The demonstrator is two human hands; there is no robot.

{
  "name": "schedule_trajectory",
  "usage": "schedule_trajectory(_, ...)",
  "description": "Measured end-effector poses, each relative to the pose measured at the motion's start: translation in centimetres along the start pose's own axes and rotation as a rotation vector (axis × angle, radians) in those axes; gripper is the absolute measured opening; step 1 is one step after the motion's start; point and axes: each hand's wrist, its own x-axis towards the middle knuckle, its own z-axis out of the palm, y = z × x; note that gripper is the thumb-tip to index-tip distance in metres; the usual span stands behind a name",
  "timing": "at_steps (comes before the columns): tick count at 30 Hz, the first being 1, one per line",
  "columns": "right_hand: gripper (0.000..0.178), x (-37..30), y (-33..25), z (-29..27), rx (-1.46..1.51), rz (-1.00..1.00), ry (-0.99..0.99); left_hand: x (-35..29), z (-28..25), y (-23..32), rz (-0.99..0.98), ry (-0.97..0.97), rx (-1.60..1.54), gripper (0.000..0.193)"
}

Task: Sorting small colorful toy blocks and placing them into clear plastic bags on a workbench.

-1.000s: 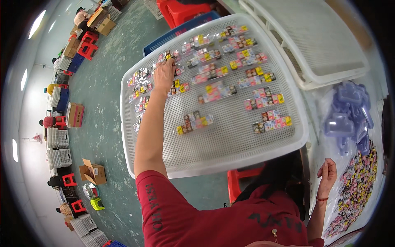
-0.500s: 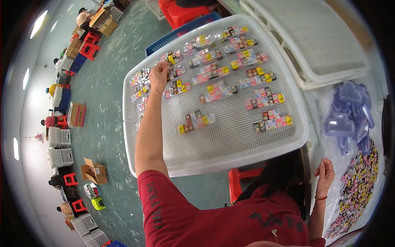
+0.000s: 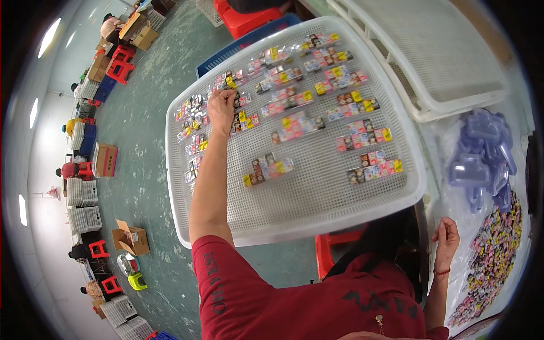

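My left hand (image 3: 222, 111) reaches over the far left part of a large white mesh tray (image 3: 306, 207). Its fingers are bent together, touching one of the small clear packs of colourful pieces; what they pinch is hidden. Beside that hand lies another such pack (image 3: 245, 120). Several more stand in rows over the tray, and one (image 3: 268, 169) sits nearer its middle. At the right, my right hand (image 3: 447, 241) is by the table edge, its fingers curled and nothing visible in them.
Purple-tinted clear plastic trays (image 3: 476, 161) lie on the right table above a heap of small colourful pieces (image 3: 490, 258). Another white mesh tray (image 3: 447, 62) stands at the far right. A blue crate (image 3: 249, 45) and red stool (image 3: 249, 20) are behind; a red stool (image 3: 323, 255) is below.
My left hand has shifted slightly right and nearer, still over the packs. The tray appears a little lower left in view. My right hand stays in place.
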Motion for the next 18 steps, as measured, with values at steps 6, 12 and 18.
schedule_trajectory(6,0.016,0.1,0.2,0.1,-0.028,0.024,0.003,-0.4,0.7,0.0,0.099,-0.028,0.175,0.018)
schedule_trajectory(12,0.017,-0.3,-0.1,-0.1,-0.019,0.029,-0.016,0.5,-1.6,2.0,0.151,-0.100,0.263,0.023)
schedule_trajectory(18,0.016,-0.6,0.0,-1.3,-0.035,0.041,0.006,-5.3,-7.9,9.3,0.114,-0.284,-0.160,0.041)
